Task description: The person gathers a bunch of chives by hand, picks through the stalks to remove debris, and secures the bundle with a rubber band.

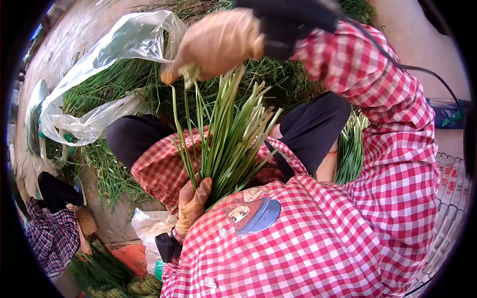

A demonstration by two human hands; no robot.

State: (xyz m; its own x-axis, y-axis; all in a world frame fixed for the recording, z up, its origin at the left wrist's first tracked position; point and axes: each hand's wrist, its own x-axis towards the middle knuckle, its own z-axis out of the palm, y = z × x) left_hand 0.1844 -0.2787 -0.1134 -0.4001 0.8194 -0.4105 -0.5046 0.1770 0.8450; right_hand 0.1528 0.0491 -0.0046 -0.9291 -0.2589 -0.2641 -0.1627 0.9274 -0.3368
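Note:
My left hand (193, 204), in a tan glove, grips the lower end of a bunch of green chive-like stalks (228, 139) held upright over my lap. My right hand (218, 43), also gloved, is at the top of the bunch and pinches the pale end of a few stalks between thumb and fingers. A black device is strapped at each wrist, and a black cable runs along my red checked right sleeve (397, 129). My knees in dark trousers (310, 124) sit either side of the bunch.
Loose green stalks (114, 84) lie heaped on the ground ahead, partly under a clear plastic bag (114, 49). A tied bundle (350, 149) lies by my right knee. A white crate (452, 198) is far right. Another person in dark plaid (49, 233) crouches lower left.

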